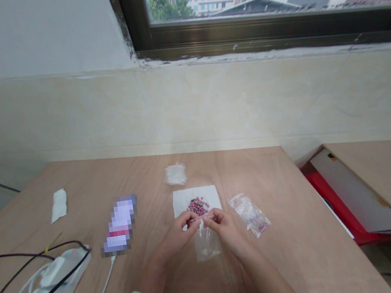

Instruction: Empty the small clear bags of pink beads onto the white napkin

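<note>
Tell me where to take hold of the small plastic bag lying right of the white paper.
Likely the plastic bag by its flat upper-left end, away from the pink beads at the lower end. Come from above with the nearer right hand; it lies flat on the wooden table.

No legible text, label, brand or number anywhere in view. Oblong packet (119,225) on the counter (292,249), left of centre, pixelated beyond reading. Faint marks on the small plastic bag (249,215), right of centre, too small and blurred to make out.
</note>
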The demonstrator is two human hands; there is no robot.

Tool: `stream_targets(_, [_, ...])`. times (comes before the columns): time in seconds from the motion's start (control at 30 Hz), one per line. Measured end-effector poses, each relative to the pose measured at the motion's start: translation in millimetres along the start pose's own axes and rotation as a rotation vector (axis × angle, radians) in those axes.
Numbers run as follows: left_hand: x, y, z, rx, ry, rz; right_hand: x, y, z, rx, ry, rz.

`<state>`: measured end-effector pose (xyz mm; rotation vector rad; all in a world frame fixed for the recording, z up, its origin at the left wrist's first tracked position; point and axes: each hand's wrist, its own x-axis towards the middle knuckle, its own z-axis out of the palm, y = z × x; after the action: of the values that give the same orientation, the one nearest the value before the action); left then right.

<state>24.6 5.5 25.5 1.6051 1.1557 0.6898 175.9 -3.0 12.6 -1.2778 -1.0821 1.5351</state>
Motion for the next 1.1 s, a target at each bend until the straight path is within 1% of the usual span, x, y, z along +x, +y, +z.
stream_targets(0.07, [0,-1,1.8,-0.012,-0.008,-0.01,0,-1,-3,0.01,0.025,-0.028])
stream_targets(0.17, [0,-6,1.4,-0.013,0.024,-0.015,-1,-3,-6,0.022,0.043,-0.061])
stream_targets(0.27, [-1,-11,-1.7,-0.014,0.027,-0.033,-1,-3,-6,0.05,0.025,-0.038])
stream_targets(0.4, [-2,-6,-2.4,0.01,0.042,-0.037,-1,-4,1,0.089,-0.023,0.005])
stream_targets(0.6, [-1,2,4.1,-0.085,-0.036,-0.01,-3,-6,5,0.076,-0.028,0.031])
stream_targets(0.7, [0,0,3.7,-0.091,0.003,-0.002,-3,-3,2,0.071,-0.024,0.034])
stream_targets(0.83, [-1,-8,-0.2,-0.168,0.029,-0.05,-2,2,-7,0.093,0.045,0.025])
stream_targets(0.9, [-1,-12,-2.0,-0.185,0.032,-0.071,-2,2,-10,0.094,0.04,0.026])
stream_targets(1.03, [-1,-15,-4.2,-0.18,0.089,-0.106,-2,-2,-8,0.103,0.002,0.01])
stream_targets(1.1, [-2,-13,-3.1,-0.21,0.098,-0.114,-2,-4,-5,0.107,0.027,0.013])
